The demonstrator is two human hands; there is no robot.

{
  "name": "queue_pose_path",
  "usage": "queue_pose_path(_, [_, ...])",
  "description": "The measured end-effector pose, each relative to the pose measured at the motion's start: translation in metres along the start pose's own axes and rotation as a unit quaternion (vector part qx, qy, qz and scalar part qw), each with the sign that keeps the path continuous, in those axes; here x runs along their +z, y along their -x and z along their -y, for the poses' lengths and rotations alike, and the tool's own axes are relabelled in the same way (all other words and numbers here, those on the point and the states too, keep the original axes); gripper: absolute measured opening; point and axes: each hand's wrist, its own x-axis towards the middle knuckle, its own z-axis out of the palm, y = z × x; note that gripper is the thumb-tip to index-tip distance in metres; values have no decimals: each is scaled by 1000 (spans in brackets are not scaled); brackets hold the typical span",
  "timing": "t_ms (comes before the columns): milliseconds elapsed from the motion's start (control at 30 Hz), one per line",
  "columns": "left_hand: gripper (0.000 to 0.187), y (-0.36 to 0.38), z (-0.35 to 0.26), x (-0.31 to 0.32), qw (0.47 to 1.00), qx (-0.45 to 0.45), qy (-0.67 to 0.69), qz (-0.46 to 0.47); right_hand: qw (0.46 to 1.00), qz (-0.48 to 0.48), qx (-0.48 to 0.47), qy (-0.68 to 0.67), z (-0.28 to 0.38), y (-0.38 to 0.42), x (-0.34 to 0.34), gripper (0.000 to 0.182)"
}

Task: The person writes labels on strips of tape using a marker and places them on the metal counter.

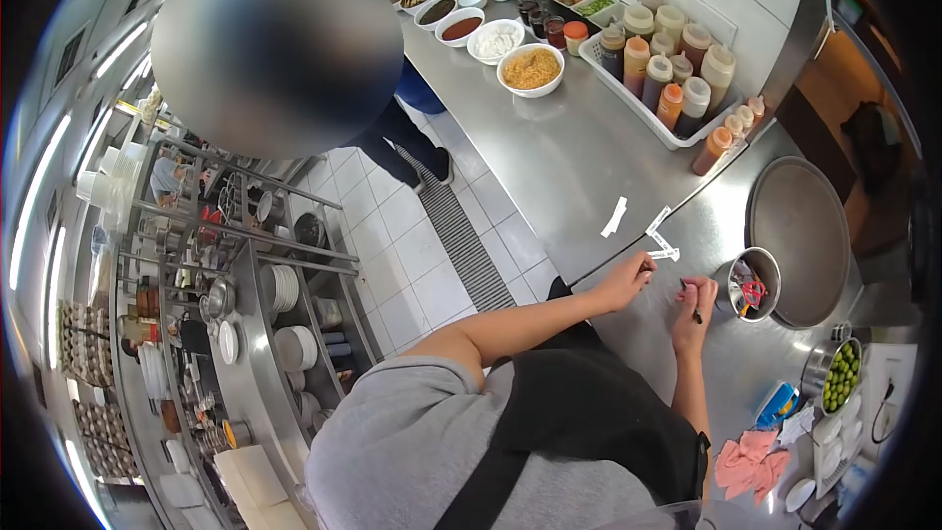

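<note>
My right hand (695, 310) is closed around a black marker pen (697, 316), held over the steel counter. Left of it, my left hand (630, 282) has its fingers curled together; whether anything is between them I cannot make out. Just beyond my hands, white paper strips with small dark writing (664, 253) lie at angles on the steel. A plainer white strip (615, 217) rests farther off. Close to my right hand stands a steel bowl (770, 266) with red and dark small items in it.
A large round pan (802, 236) lies beyond the bowl. Sauce bottles fill a white basket (638, 116); a bowl of orange-yellow food (531, 70) stands nearby. At right are a pink cloth (752, 463) and a pot of green fruit (820, 375). Another person (392, 147) stands across the aisle.
</note>
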Motion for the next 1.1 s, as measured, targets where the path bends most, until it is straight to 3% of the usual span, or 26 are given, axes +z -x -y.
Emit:
queue_pose_path(67, [17,-4,-24,-1,997,38,66,22,988,10,18,-155,2,-2,-10,6])
queue_pose_path(133, [20,-7,-62,-17,997,52,17,47,982,23,12,-185,39,-9,-20,4])
queue_pose_path(200, [22,-11,-80,-19,977,68,202,15,955,23,16,-295,68,-17,-25,7])
queue_pose_path(233, [21,-9,-106,-32,980,-15,197,36,941,28,27,-336,84,-21,-29,8])
queue_pose_path(333, [22,-2,-131,-45,954,-13,297,29,925,31,38,-377,116,-27,-32,11])
queue_pose_path(467, [25,4,-121,-49,929,26,361,69,928,43,25,-368,114,-28,-28,10])
queue_pose_path(567, [25,12,-115,-51,935,31,351,46,928,59,37,-367,109,-26,-21,8])
queue_pose_path(667, [24,29,-101,-49,974,-5,214,78,963,119,55,-234,109,-11,-18,6])
queue_pose_path(767, [23,52,-89,-49,973,-77,200,88,970,149,44,-187,88,11,-16,8])
queue_pose_path(833, [23,73,-62,-49,944,-136,279,114,972,192,81,-107,78,30,-17,10])
queue_pose_path(900, [25,96,-39,-44,933,-158,304,109,958,211,139,-136,70,55,-9,12])
queue_pose_path(1100, [23,97,-49,-40,928,-111,334,125,953,140,139,-228,84,73,1,7])
